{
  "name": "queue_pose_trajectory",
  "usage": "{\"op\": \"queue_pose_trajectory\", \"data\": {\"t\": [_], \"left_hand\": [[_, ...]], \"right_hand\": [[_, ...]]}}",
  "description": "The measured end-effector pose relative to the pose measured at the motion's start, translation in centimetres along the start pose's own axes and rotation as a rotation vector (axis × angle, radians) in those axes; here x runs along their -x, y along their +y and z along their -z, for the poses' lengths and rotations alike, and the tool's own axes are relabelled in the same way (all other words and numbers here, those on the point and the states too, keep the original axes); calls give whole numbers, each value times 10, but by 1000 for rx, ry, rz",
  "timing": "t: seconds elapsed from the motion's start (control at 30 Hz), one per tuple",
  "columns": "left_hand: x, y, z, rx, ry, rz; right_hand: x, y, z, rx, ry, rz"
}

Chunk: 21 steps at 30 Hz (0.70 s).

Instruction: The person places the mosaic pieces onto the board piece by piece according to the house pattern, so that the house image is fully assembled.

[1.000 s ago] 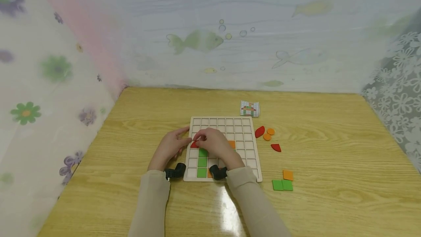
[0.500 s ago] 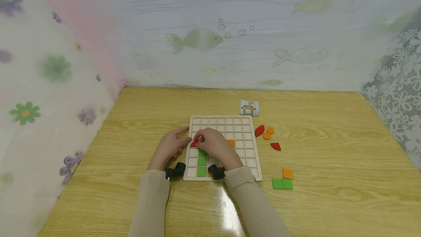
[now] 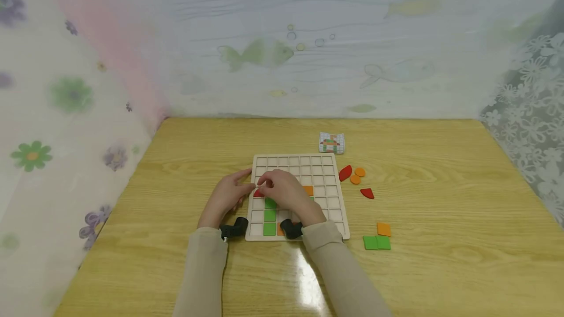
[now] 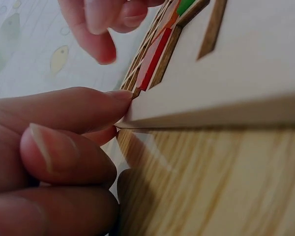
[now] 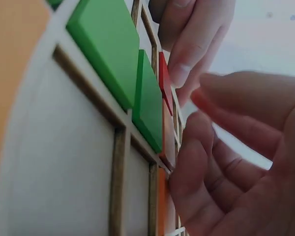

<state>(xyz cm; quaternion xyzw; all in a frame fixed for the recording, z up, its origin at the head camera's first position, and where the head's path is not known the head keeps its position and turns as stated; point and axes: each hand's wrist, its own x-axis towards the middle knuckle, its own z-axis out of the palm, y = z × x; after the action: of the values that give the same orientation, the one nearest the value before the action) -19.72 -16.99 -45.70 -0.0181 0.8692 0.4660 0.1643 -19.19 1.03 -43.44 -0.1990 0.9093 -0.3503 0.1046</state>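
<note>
Left hand: I see the left hand (image 3: 227,194) with thumb and forefinger spread, tips against the near-left rim of the square pale wooden grid board (image 3: 334,202); I take that touch as steadying the board.
Right hand: the right hand (image 3: 285,191) arches over the board, thumb and fingertips bent towards each other with a narrow gap and nothing gripped that I can make out.
Red corner piece: the flat red piece with a curved side (image 3: 258,193) lies in the leftmost column, just beside both hands' fingertips; its edge shows above the cell wall from the left wrist, and I cannot tell whether it is fully seated.
Green column: flat green squares (image 3: 270,215) fill cells in the next column; they seem placed to match the small printed pattern card (image 3: 332,143) beyond the board.
Loose pieces: right of the board lie a red leaf-shaped piece (image 3: 345,173), two orange discs (image 3: 355,179), a red quarter-round piece (image 3: 367,193), an orange square (image 3: 384,229) and two touching green squares (image 3: 370,242).
In my way: the right hand and its black wrist camera (image 3: 291,229) hide several middle and lower cells.
</note>
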Motion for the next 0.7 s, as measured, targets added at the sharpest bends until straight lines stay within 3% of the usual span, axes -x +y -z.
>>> {"op": "queue_pose_trajectory", "data": {"t": [0.27,0.7], "left_hand": [[0,0,2,-21,7,2],[-1,-3,2,0,0,5]], "right_hand": [[7,-6,9,-17,67,21],[32,0,28,57,75,-27]]}}
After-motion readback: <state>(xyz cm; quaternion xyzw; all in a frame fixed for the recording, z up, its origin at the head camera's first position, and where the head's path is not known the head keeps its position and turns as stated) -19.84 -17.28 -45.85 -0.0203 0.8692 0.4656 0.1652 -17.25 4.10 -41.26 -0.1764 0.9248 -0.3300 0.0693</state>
